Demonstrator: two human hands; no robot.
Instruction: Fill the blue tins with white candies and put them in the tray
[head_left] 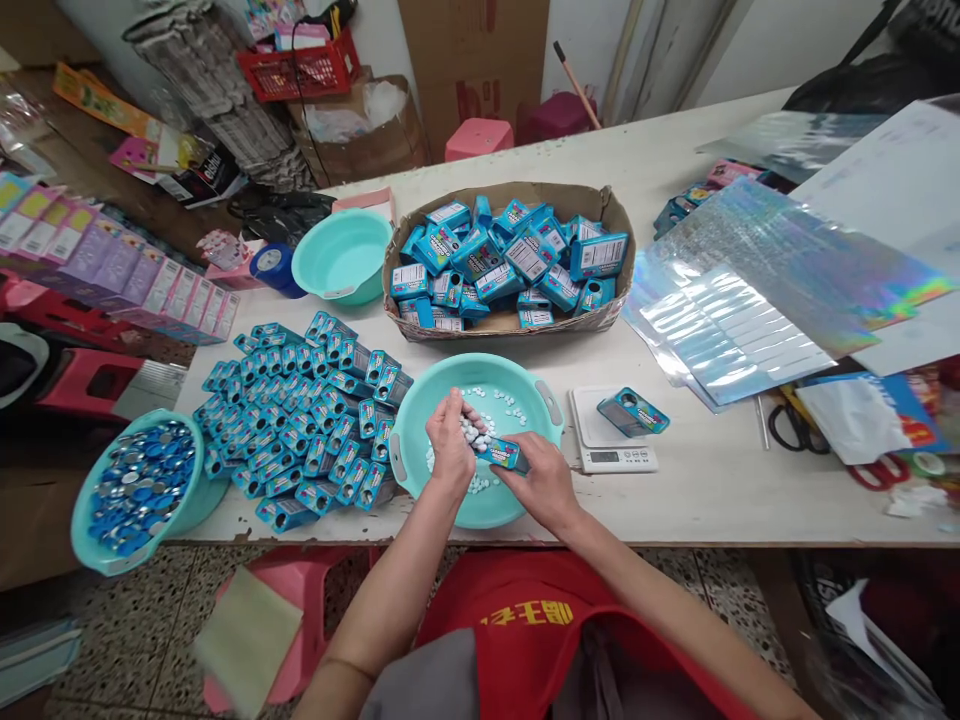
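Over a round turquoise basin (420,393), my left hand (452,440) is cupped around small white candies (475,430). My right hand (541,482) grips a small blue box (505,454), its end against the candies at my left palm. More white candies lie scattered on the basin's floor. Right of the basin, another blue box (634,411) rests tilted on a white digital scale (600,440). Many blue boxes with round holes (300,410) stand packed together on the left of the table.
Behind the basin is a cardboard tray (510,335) of blue boxes. An empty turquoise basin (341,255) stands back left; one with blue and silver caps (142,485) is front left. Shiny sheets (750,320) and black scissors (789,428) lie right.
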